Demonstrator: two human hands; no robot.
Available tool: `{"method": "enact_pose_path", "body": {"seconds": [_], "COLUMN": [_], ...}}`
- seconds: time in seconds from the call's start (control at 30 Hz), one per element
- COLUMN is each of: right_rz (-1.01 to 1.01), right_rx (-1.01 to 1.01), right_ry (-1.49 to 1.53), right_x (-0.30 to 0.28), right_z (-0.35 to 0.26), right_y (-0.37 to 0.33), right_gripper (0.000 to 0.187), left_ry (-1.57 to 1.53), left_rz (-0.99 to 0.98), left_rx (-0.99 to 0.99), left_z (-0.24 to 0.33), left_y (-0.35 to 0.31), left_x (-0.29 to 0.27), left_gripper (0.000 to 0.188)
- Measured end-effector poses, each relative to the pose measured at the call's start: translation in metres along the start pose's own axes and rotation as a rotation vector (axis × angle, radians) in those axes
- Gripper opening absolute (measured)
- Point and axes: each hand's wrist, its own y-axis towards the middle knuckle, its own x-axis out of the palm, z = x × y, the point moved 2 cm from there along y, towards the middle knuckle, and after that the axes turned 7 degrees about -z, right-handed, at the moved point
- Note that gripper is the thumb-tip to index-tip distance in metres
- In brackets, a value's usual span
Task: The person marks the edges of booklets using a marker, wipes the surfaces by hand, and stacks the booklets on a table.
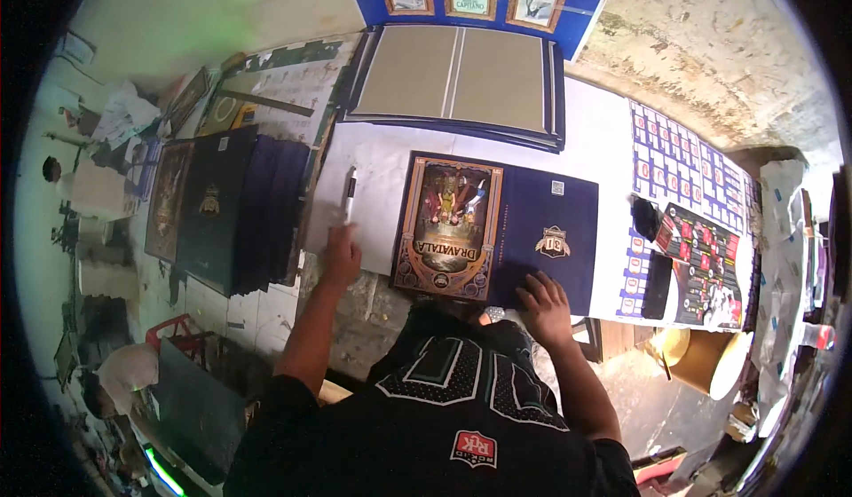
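Note:
A dark blue hardcover [581, 231] lies opened out on the white work surface, a round gold emblem and small pale square on its right side. Its left panel bears an ornate orange-brown picture [448, 217] of several figures, upside down to me. My right hand [545, 306] rests on the lower right of the cover, fingers apart and holding nothing. Left of the cover, the curled fingers of my left hand [341, 256] meet the lower end of a white pen-like tool with a black tip [351, 193]; they appear to grip it.
Beyond the cover is a stack of blue-edged covers with grey-brown board inside [408, 71]. A stack of dark covers [213, 213] stands at left. Printed sheets [688, 164], a dark phone-like object [658, 286] and a yellowish bucket [719, 364] are at right. A person [129, 377] is at lower left.

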Motion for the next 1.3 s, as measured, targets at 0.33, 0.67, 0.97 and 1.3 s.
{"method": "enact_pose_path", "body": {"seconds": [0.33, 0.67, 0.97, 1.3], "right_rz": [0.239, 0.581, 0.456, 0.465], "right_rx": [-0.116, 0.287, 0.426, 0.305], "right_ry": [-0.028, 0.135, 1.204, 1.643], "right_x": [-0.272, -0.257, -0.072, -0.123], "right_z": [-0.065, 0.024, 0.093, 0.081], "right_y": [0.052, 0.043, 0.005, 0.005], "right_gripper": [0.009, 0.028, 0.048, 0.031], "left_ry": [-0.569, -1.105, -1.071, -1.165], "left_rz": [0.044, -0.492, -0.322, -0.376], "left_rx": [0.209, 0.248, 0.142, -0.246], "left_z": [0.076, 0.115, 0.066, 0.116], "left_y": [0.046, 0.083, 0.101, 0.104], "left_x": [-0.051, -0.025, 0.011, -0.084], "left_gripper": [0.072, 0.024, 0.016, 0.031]}}
